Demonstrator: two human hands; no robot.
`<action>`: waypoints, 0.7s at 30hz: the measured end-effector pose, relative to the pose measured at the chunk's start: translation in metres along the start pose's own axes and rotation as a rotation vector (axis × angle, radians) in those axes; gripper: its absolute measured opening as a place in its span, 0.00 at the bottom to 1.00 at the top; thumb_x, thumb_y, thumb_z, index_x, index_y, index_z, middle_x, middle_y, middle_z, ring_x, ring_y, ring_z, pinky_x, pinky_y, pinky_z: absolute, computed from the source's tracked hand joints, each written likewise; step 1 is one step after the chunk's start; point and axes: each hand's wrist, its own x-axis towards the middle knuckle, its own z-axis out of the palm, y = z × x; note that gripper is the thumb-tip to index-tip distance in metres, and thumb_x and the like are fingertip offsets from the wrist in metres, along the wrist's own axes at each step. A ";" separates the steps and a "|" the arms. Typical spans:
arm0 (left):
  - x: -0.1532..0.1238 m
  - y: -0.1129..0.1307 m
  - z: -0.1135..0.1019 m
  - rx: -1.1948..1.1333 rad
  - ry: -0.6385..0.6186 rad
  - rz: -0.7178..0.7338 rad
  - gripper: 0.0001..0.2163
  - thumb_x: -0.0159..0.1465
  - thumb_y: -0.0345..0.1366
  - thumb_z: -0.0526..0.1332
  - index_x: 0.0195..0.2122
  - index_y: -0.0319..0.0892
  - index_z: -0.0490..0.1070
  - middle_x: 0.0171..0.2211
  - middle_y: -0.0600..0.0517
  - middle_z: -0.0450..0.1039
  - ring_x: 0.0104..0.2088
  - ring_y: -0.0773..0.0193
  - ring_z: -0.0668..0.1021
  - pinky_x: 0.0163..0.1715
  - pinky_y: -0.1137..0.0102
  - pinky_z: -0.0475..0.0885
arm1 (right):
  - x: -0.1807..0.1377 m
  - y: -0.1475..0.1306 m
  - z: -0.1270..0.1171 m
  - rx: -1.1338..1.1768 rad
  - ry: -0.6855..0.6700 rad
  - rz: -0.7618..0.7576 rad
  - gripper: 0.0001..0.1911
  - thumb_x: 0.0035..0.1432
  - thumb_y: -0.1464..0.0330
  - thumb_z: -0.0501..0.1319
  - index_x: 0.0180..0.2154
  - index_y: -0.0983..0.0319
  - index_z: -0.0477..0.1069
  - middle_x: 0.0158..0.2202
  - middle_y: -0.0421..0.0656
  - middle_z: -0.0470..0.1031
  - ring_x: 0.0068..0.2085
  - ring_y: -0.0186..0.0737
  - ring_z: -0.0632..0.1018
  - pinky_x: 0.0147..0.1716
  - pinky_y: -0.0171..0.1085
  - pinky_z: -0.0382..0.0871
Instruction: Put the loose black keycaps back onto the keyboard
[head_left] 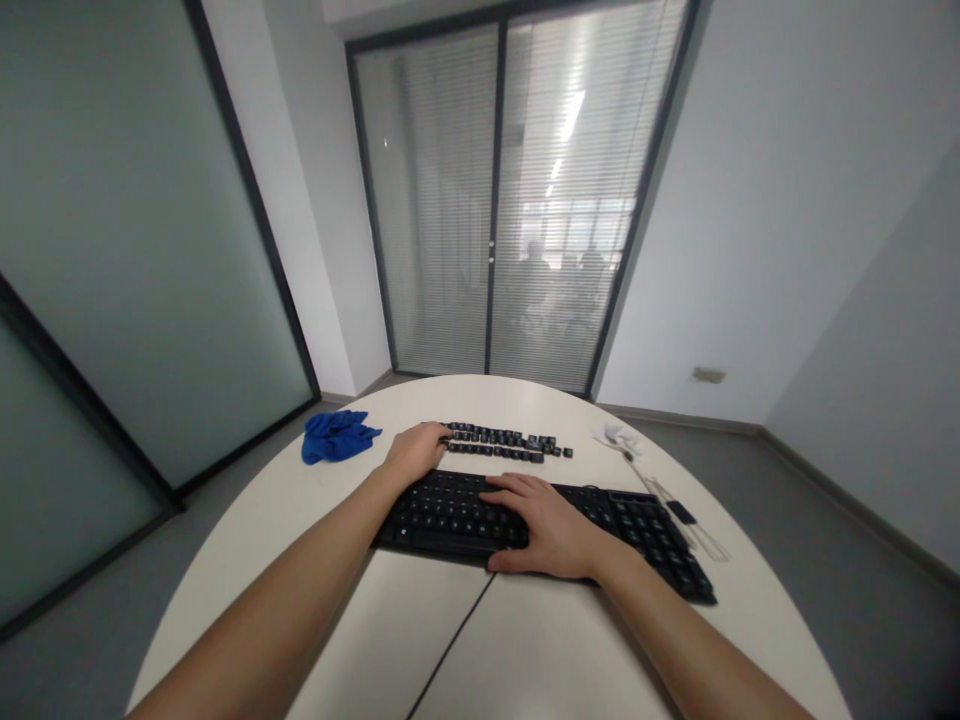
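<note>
A black keyboard (450, 512) lies at a slant across the table, with keys in place on its left part and its number pad at the right. Over its middle rests my right hand (544, 525), fingers spread on the keys and thumb at the front edge. My left hand (416, 452) is beyond the keyboard's left end, its fingers drawn together at the left end of the rows of loose black keycaps (495, 448). Whether a keycap is between those fingertips is too small to make out.
A crumpled blue cloth (337, 437) sits at the table's left edge. On the right are a white crumpled item (621, 437) and a thin wire tool with a dark middle piece (681, 512). A black cable (454, 640) runs toward me across the round table (360, 610).
</note>
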 end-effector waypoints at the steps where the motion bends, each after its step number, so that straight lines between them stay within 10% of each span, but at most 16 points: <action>1: 0.002 0.000 0.001 0.011 -0.007 -0.001 0.16 0.64 0.34 0.59 0.52 0.50 0.77 0.55 0.49 0.76 0.55 0.52 0.77 0.53 0.61 0.71 | 0.000 0.000 0.000 0.001 -0.001 0.001 0.46 0.46 0.40 0.67 0.62 0.55 0.68 0.67 0.49 0.63 0.65 0.59 0.64 0.65 0.56 0.54; 21: -0.053 -0.007 -0.003 -0.283 0.103 -0.114 0.10 0.64 0.34 0.61 0.45 0.44 0.79 0.43 0.50 0.82 0.42 0.59 0.83 0.47 0.69 0.75 | 0.000 -0.001 -0.001 0.007 -0.006 0.010 0.46 0.46 0.41 0.68 0.62 0.57 0.68 0.67 0.50 0.63 0.65 0.58 0.63 0.65 0.55 0.54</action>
